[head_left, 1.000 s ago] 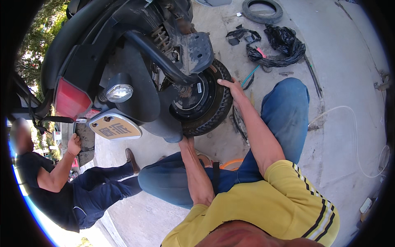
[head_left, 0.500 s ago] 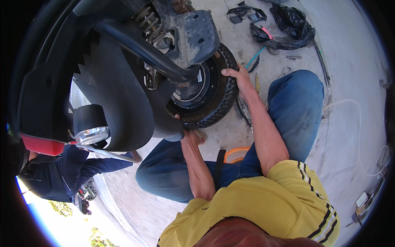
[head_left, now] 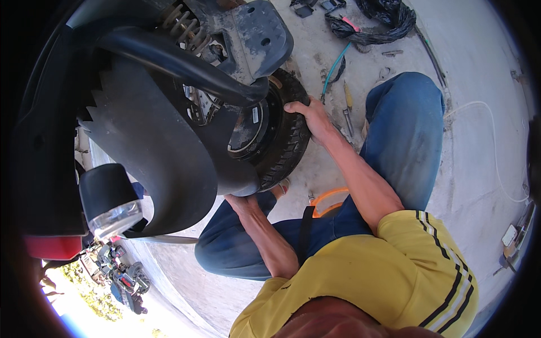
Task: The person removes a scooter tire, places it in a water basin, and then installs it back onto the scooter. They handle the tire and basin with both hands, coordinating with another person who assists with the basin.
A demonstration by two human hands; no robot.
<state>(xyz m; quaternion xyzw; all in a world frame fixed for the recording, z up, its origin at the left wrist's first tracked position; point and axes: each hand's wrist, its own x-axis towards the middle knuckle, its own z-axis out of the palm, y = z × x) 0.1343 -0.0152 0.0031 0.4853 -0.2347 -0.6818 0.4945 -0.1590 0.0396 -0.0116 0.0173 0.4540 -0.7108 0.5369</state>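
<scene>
A black knobbly-treaded wheel stands in front of me, partly under the rear of a vehicle. My right hand grips the tyre's right side, its thumb on the sidewall and its fingers round the tread. Low on the wheel's near left side is my left hand; its fingers are hidden beneath the black mudguard. That mudguard covers the wheel's left part. A thick black tube and a dusty grey-black bracket sit over its top, near a coil spring.
Right of the wheel lie a yellow-handled tool, a metal tool and a teal cable. A black plastic bag lies beyond. An orange ring-shaped thing is between my legs. An indicator lamp juts out at left.
The wheel and both my hands appear further left, and the vehicle's rear looms larger. My left thumb tip, earlier visible at the wheel, is now hidden. The other person at lower left is mostly out of sight.
</scene>
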